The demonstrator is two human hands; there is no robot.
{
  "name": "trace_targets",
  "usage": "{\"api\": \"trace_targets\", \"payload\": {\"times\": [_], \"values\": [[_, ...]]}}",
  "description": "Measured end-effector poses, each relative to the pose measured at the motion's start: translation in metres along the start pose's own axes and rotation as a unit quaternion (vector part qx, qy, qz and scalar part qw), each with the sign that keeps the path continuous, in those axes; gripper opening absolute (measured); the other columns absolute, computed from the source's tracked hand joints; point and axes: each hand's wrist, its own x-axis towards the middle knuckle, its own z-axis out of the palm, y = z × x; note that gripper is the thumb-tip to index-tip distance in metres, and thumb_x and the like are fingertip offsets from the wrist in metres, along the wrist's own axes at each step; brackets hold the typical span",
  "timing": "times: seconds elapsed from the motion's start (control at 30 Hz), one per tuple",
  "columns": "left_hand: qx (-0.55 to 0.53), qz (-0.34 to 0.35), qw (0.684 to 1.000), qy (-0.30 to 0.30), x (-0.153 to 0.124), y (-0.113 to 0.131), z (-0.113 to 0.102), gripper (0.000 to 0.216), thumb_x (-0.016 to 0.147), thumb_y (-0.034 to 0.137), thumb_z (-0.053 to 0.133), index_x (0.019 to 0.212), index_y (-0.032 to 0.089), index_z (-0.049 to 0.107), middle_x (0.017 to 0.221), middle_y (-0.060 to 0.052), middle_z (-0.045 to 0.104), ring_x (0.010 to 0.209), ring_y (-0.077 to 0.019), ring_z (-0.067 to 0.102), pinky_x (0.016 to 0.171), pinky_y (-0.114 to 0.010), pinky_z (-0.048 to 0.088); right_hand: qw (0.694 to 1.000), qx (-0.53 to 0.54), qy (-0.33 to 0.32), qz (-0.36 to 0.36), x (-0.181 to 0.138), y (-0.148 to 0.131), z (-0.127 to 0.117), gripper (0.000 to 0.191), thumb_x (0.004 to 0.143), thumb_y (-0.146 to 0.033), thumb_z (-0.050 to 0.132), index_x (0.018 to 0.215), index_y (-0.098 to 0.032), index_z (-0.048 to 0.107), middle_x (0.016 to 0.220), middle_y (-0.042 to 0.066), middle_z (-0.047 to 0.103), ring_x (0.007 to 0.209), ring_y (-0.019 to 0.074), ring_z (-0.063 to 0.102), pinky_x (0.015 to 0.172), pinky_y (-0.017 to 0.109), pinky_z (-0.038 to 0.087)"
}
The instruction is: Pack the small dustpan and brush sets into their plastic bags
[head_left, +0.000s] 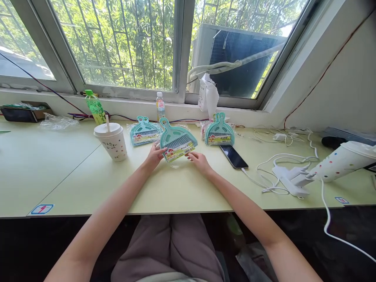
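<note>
A teal mini dustpan-and-brush set (176, 140) with a printed label lies on the pale green table (182, 188) straight ahead. My left hand (154, 155) grips its lower left corner, fingers curled on the edge. My right hand (198, 159) pinches its lower right corner. A second packaged teal set (143, 131) lies to the left behind it. A stack of the same sets (219, 131) sits to the right.
A white paper cup with straw (112, 141) stands left of my hands. A dark phone (234, 156) on a white cable lies to the right, near chargers (289, 179) and a dotted white cup (343, 160) on its side. Two bottles (95, 107) (160, 105) stand by the window.
</note>
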Motion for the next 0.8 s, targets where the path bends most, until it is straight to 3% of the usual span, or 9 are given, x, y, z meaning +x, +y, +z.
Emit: {"api": "trace_targets", "payload": {"times": [0.13, 0.23, 0.37, 0.53, 0.67, 0.8], "values": [[0.005, -0.014, 1.0, -0.027, -0.001, 0.004, -0.001, 0.079, 0.062, 0.026, 0.079, 0.132, 0.03, 0.042, 0.124, -0.006, 0.063, 0.102, -0.0217, 0.066, 0.082, -0.035, 0.055, 0.97, 0.223, 0.038, 0.086, 0.006, 0.009, 0.0, 0.039, 0.066, -0.041, 0.077, 0.094, -0.023, 0.056, 0.091, 0.004, 0.07, 0.089, 0.02, 0.068, 0.096, 0.041, 0.051], [0.039, -0.045, 0.994, -0.094, 0.0, 0.003, -0.004, 0.074, 0.062, 0.032, 0.081, 0.129, 0.03, 0.05, 0.123, -0.007, 0.064, 0.104, -0.0241, 0.065, 0.084, -0.036, 0.054, 0.953, 0.271, 0.096, 0.095, 0.006, 0.01, -0.002, 0.056, 0.055, -0.035, 0.085, 0.095, -0.026, 0.047, 0.087, -0.001, 0.068, 0.089, 0.0186, 0.067, 0.095, 0.041, 0.053], [0.058, -0.07, 0.985, -0.149, 0.004, -0.006, -0.006, 0.057, 0.07, 0.047, 0.076, 0.122, 0.027, 0.062, 0.118, -0.008, 0.067, 0.105, -0.0222, 0.065, 0.088, -0.033, 0.05, 0.948, 0.279, 0.14, 0.063, 0.003, 0.003, -0.01, 0.071, 0.056, -0.035, 0.084, 0.111, -0.032, 0.039, 0.096, -0.003, 0.067, 0.091, 0.0187, 0.067, 0.085, 0.04, 0.057], [0.019, -0.1, 0.993, -0.064, 0.013, -0.012, -0.013, 0.05, 0.072, 0.048, 0.075, 0.111, 0.018, 0.067, 0.114, -0.013, 0.068, 0.086, -0.0208, 0.069, 0.082, -0.035, 0.053, 0.954, 0.257, 0.126, 0.085, 0.003, -0.006, -0.014, 0.081, 0.054, -0.033, 0.085, 0.121, -0.03, 0.039, 0.093, 0.0, 0.068, 0.089, 0.0226, 0.068, 0.076, 0.04, 0.059], [0.023, -0.084, 0.996, 0.002, 0.019, -0.008, -0.02, 0.042, 0.075, 0.046, 0.071, 0.103, 0.015, 0.068, 0.12, -0.015, 0.065, 0.087, -0.0226, 0.069, 0.082, -0.037, 0.054, 0.958, 0.254, 0.1, 0.094, 0.007, -0.008, -0.017, 0.076, 0.052, -0.031, 0.086, 0.116, -0.026, 0.046, 0.091, 0.002, 0.07, 0.086, 0.0236, 0.068, 0.072, 0.038, 0.059], [0.093, -0.03, 0.994, 0.039, 0.019, 0.003, -0.021, 0.059, 0.078, 0.052, 0.066, 0.128, 0.023, 0.055, 0.132, -0.013, 0.058, 0.108, -0.0251, 0.063, 0.09, -0.039, 0.049, 0.959, 0.247, 0.104, 0.09, 0.009, -0.006, -0.028, 0.073, 0.053, -0.03, 0.086, 0.116, -0.025, 0.049, 0.09, 0.002, 0.071, 0.082, 0.0225, 0.069, 0.067, 0.034, 0.058]]}}
